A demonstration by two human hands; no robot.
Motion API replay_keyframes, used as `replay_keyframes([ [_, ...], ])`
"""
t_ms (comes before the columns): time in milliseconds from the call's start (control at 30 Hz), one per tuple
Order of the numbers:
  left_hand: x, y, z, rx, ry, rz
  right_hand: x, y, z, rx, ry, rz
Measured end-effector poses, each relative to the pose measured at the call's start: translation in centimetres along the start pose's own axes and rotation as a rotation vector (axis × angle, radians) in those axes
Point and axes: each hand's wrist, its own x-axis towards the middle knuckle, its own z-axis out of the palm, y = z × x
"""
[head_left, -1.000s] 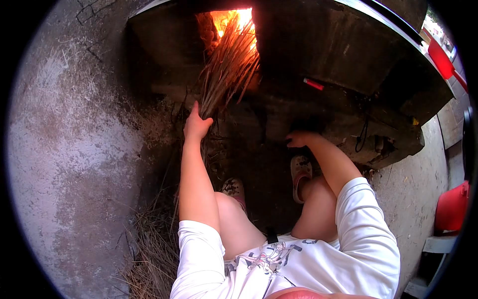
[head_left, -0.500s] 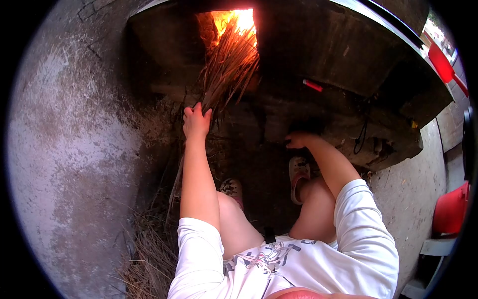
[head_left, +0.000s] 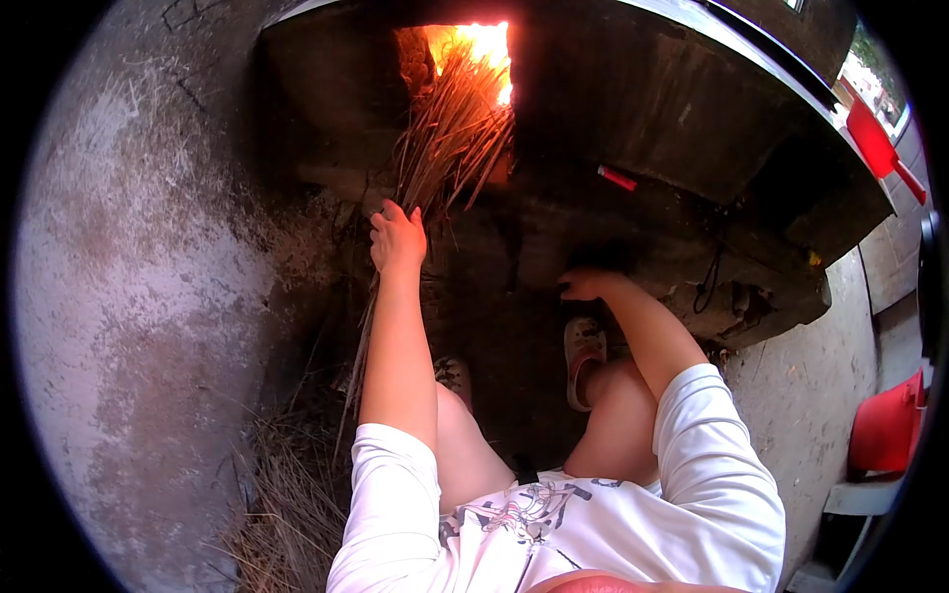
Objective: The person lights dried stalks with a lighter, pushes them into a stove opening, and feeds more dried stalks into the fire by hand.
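A bundle of dry stalks reaches into the square stove opening, where a bright fire burns around its far end. My left hand is at the near end of the bundle, fingers curled around the stalks. Out over the dark floor, near the stove's base, my right hand hangs above my shoe; its fingers are in deep shadow and too dark to make out. More dry stalks lie in a heap beside my left leg.
The dark stove spans the top. A red lighter-like object lies on its ledge. At the right are a red scoop-like tool, a red bucket and a grey stool. A stained wall stands left.
My left hand has gone from spread fingers beside the stalks to fingers curled at the bundle's near end. My right hand has barely moved. The view has shifted slightly.
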Motion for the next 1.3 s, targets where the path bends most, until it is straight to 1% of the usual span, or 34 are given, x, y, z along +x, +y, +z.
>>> replay_keyframes([
  [67,0.1,0.1,0.0,-0.032,-0.011,-0.024,0.3,0.5,-0.1,-0.006,-0.019,-0.02],
  [133,0.3,0.1,0.1,-0.065,-0.024,-0.047,1.0,1.1,0.1,0.019,-0.115,-0.001],
  [267,0.5,0.0,0.4,-0.055,-0.044,-0.053,0.7,1.3,0.1,-0.003,-0.122,0.011],
  [333,0.4,0.1,0.5,-0.04,-0.051,-0.055,0.9,1.4,0.4,-0.023,-0.1,-0.018],
  [367,0.3,0.3,0.6,-0.028,-0.01,-0.036,0.9,1.5,0.6,-0.025,-0.102,-0.018],
  [433,0.0,0.6,0.7,-0.013,0.029,-0.018,0.3,1.0,0.5,0.02,-0.012,-0.022],
  [500,-0.1,0.7,0.7,0.042,0.117,-0.001,0.4,0.5,0.4,0.05,-0.032,-0.021],
  [533,-0.3,0.6,0.8,0.05,0.114,0.0,0.5,0.1,0.4,0.082,-0.05,-0.018],
  [567,-0.4,0.5,0.7,0.046,0.156,0.035,0.7,-0.3,0.2,0.09,-0.053,-0.021],
  [600,-0.4,0.4,0.7,0.042,0.197,0.07,0.2,-1.5,-0.8,0.053,-0.128,-0.07],
  [633,-0.3,0.3,0.8,0.05,0.194,0.074,0.1,-2.2,-1.5,0.014,-0.201,-0.121],
  [667,-0.3,0.2,1.0,-0.078,0.23,0.125,0.7,-2.3,-1.2,0.022,-0.203,-0.122],
  [700,-0.2,0.1,1.1,-0.207,0.266,0.175,1.7,-2.2,-0.7,0.036,-0.087,-0.24],
  [767,-0.6,0.3,0.7,-0.212,0.263,0.199,3.9,-2.3,0.0,0.055,0.032,-0.358],
  [833,-0.6,0.3,0.7,-0.213,0.261,0.222,5.6,-4.4,-0.5,0.842,0.118,-0.225],
  [867,-0.5,0.2,1.0,-0.131,0.296,0.257,5.6,-5.5,-1.1,0.849,0.118,-0.229],
  [933,-0.1,-0.2,1.9,-0.024,0.335,0.301,3.1,-9.2,-4.4,1.129,0.205,-0.047],
  [967,-0.1,-0.1,1.9,-0.014,0.336,0.308,4.0,-9.9,-5.0,1.14,0.206,-0.052],
  [1033,-0.2,0.4,2.0,-0.041,0.238,0.233,5.8,-11.2,-6.4,1.266,0.28,-0.036],
  [1067,-0.2,0.4,2.1,0.009,0.207,0.218,6.4,-12.0,-6.8,1.283,0.28,-0.04],
  [1100,-0.2,0.5,2.1,0.024,0.207,0.227,6.5,-13.0,-7.4,1.337,0.276,-0.004],
  [1133,-0.2,0.7,2.1,0.046,0.182,0.193,6.8,-13.8,-7.9,1.389,0.272,0.033],
  [1167,-0.3,0.9,2.2,0.063,0.157,0.158,6.9,-14.5,-8.2,1.402,0.273,0.031],
  [1200,-0.5,1.2,2.1,0.071,0.159,0.165,7.4,-15.0,-8.6,1.432,0.253,0.024],
  [1233,-0.7,1.5,1.9,0.081,0.126,0.144,7.9,-15.5,-9.0,1.462,0.234,0.013],
  [1267,-0.8,1.6,1.6,0.091,0.093,0.12,8.4,-16.1,-9.4,1.474,0.275,-0.003],
  [1300,-0.8,1.9,1.0,0.108,0.007,0.077,9.2,-16.5,-9.6,1.485,0.312,-0.016],
])
